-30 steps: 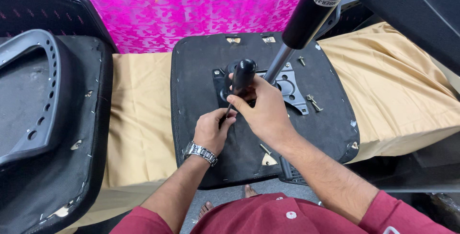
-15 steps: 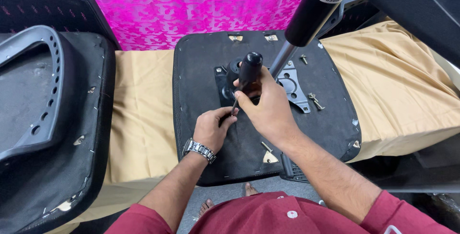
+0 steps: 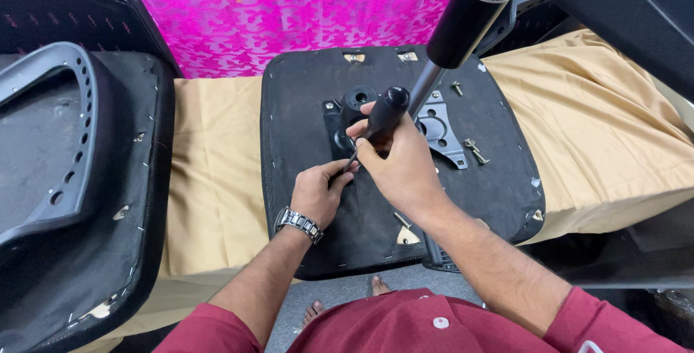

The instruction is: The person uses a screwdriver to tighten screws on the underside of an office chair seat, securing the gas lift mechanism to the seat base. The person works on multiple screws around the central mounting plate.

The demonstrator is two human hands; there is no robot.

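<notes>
Head view. An upturned chair seat base (image 3: 303,179), black and stapled round its rim, lies on a bench draped in tan cloth (image 3: 210,158). The right hand (image 3: 401,169) wraps the black handle of a screwdriver (image 3: 383,118), grip pressed together round it, with the handle leaning toward one o'clock. The left hand (image 3: 318,192) sits at seven o'clock of the right, thumb and fingertips pinching the lower shaft to steady it against the seat base. The tip itself is hidden behind the fingers, so the fastener under it cannot be made out; it probably lies at the near edge of the black mounting bracket (image 3: 343,118). A grey metal plate (image 3: 441,132) lies at three o'clock of the bracket, with loose screws (image 3: 473,151) beyond it (one more near the seat's far edge). A gas-lift cylinder (image 3: 463,24) slants in from one o'clock. A second seat shell (image 3: 72,179) rests at nine o'clock.

The step in hand appears to be driving or loosening a screw at the bracket. The next move calls for steady downward pressure, with the shaft held square to the screw while the right wrist turns.
</notes>
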